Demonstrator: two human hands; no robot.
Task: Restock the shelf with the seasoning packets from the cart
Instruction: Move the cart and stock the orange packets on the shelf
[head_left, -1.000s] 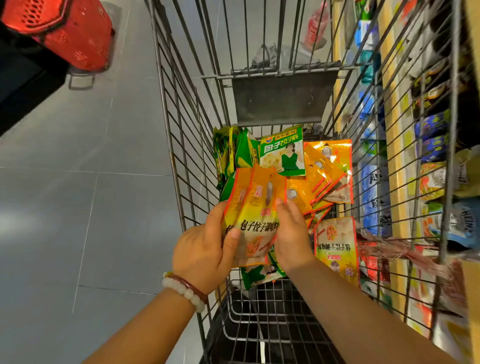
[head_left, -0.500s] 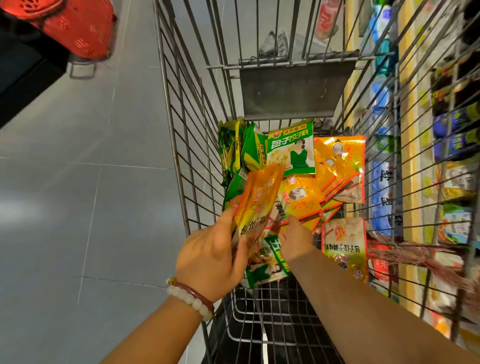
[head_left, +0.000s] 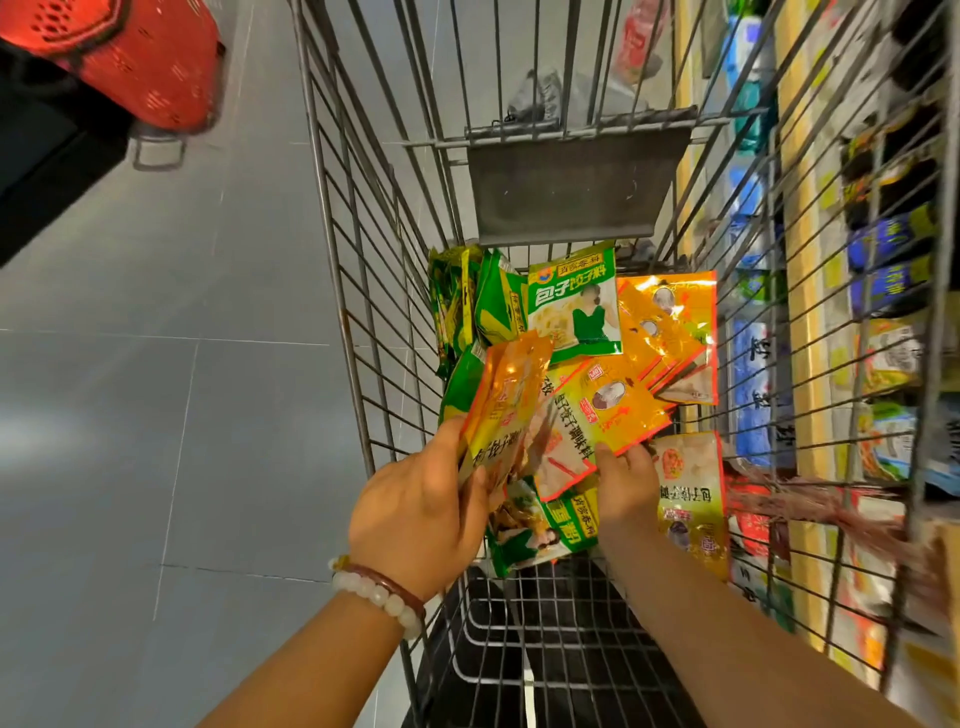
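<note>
Inside the wire cart (head_left: 363, 291) lie several seasoning packets, orange ones (head_left: 670, 332) and green ones (head_left: 574, 301). My left hand (head_left: 421, 504) grips a small stack of orange packets (head_left: 506, 410) held upright over the cart's left side. My right hand (head_left: 626, 480) pinches the lower edge of another orange packet (head_left: 602, 410) tilted above the pile. One more orange packet (head_left: 688, 499) lies flat by my right wrist, and a green packet (head_left: 540, 525) sits under both hands.
The store shelf (head_left: 810, 364) runs along the right, seen through the cart's wire side, packed with blue, yellow and dark products. A grey fold-down flap (head_left: 571, 187) closes the cart's far end. A red basket (head_left: 135, 57) stands on the grey tiled floor at top left.
My right hand let go of the stack, moved right and took hold of another orange packet from the pile. My left hand keeps the stack, now turned edge-on.
</note>
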